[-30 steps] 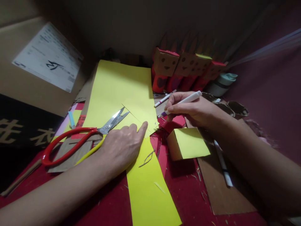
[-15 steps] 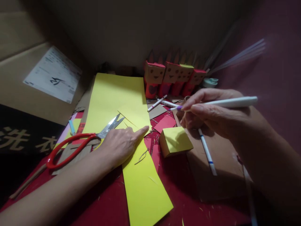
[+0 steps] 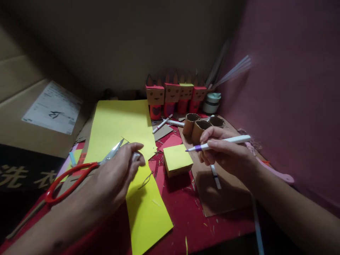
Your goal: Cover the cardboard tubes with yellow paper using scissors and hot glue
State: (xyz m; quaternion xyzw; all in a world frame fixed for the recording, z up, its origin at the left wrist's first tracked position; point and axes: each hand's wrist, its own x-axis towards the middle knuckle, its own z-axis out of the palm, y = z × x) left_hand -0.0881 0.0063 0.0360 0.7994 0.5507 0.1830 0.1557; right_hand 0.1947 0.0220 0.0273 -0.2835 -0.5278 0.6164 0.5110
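Observation:
My right hand [image 3: 223, 150] holds an uncapped white marker [image 3: 231, 141] with a purple tip, pointing left just above the corner of a small cardboard box [image 3: 177, 158] with a yellow top. My left hand [image 3: 123, 166] is raised with curled fingers around a small whitish piece [image 3: 136, 156], which looks like a marker cap and is mostly hidden. Beneath and beside it lie red-handled scissors [image 3: 71, 180], blades apart, on a large yellow sheet [image 3: 122, 120]. A yellow strip [image 3: 148, 219] extends toward me.
Several red tube figures with cardboard box heads [image 3: 155, 95] stand at the back, beside a pale green jar [image 3: 211, 102]. Cardboard tubes [image 3: 202, 129] stand behind my right hand on a brown sheet [image 3: 220, 202]. Another marker [image 3: 215, 177] lies there. A big carton [image 3: 34, 124] borders the left.
My left hand has lifted off the yellow paper and curled its pointing finger in. My right hand has brought the marker down and nearer the box. The view has shifted right.

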